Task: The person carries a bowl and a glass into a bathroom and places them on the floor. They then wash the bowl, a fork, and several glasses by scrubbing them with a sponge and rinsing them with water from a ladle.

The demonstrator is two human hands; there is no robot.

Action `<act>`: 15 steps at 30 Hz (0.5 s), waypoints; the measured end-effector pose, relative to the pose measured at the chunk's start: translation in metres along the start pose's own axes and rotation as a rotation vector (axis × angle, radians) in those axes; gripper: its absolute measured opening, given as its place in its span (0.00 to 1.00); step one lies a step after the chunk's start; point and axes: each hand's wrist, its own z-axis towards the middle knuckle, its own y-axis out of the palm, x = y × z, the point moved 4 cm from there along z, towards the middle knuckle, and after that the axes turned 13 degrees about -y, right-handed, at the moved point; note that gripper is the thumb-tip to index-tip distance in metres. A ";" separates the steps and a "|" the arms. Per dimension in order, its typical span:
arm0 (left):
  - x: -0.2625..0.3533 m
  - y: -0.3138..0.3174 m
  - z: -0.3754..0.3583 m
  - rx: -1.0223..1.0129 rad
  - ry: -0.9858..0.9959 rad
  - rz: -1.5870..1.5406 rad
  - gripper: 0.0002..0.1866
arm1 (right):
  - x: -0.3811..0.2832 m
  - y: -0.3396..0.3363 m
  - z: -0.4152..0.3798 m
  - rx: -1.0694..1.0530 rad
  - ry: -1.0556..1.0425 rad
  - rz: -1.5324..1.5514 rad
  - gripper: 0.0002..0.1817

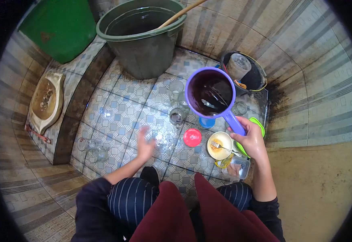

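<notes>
My right hand (pixel 252 139) is wrapped round the handle of a purple water dipper (pixel 233 122), held out over the floor with dark, shiny liquid inside. My left hand (pixel 145 145) hovers above the tiles with its fingers apart, slightly blurred and holding nothing. Under the dipper stand a drinking glass (pixel 177 117) and a blue lid (pixel 207 122), partly covered. A red lid (pixel 192 137) lies between my hands. Close to my right hand sit a cream bowl (pixel 227 140) with a fork (pixel 215 144) in it, a bright green dish (pixel 261 126) and a clear plastic container (pixel 244 169).
A big green water tub (pixel 143 56) with a wooden stick (pixel 182 13) stands at the back. Right of it is a black bucket (pixel 258 78). Several glass items (pixel 93 152) rest at the left, below a raised ledge (pixel 69 109) with a squat toilet (pixel 57 101). Tiled walls enclose the space.
</notes>
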 end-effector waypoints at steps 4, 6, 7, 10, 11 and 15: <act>0.086 0.078 -0.008 -0.694 0.774 0.576 0.29 | 0.008 -0.014 -0.026 0.094 -0.045 -0.394 0.21; 0.081 0.099 -0.001 -0.576 1.002 0.795 0.24 | 0.000 -0.018 -0.033 0.106 -0.035 -0.482 0.21; 0.082 0.103 0.006 -0.577 1.023 0.794 0.24 | -0.003 -0.019 -0.036 0.101 -0.022 -0.566 0.21; 0.101 0.095 0.022 -0.521 1.156 0.662 0.12 | -0.004 -0.019 -0.044 0.116 -0.036 -0.664 0.20; 0.111 0.098 0.021 -0.529 1.174 0.659 0.12 | -0.006 -0.018 -0.046 0.092 -0.037 -0.734 0.20; 0.145 0.117 0.046 -0.435 0.480 0.394 0.08 | -0.007 -0.007 -0.045 0.131 -0.179 -0.855 0.19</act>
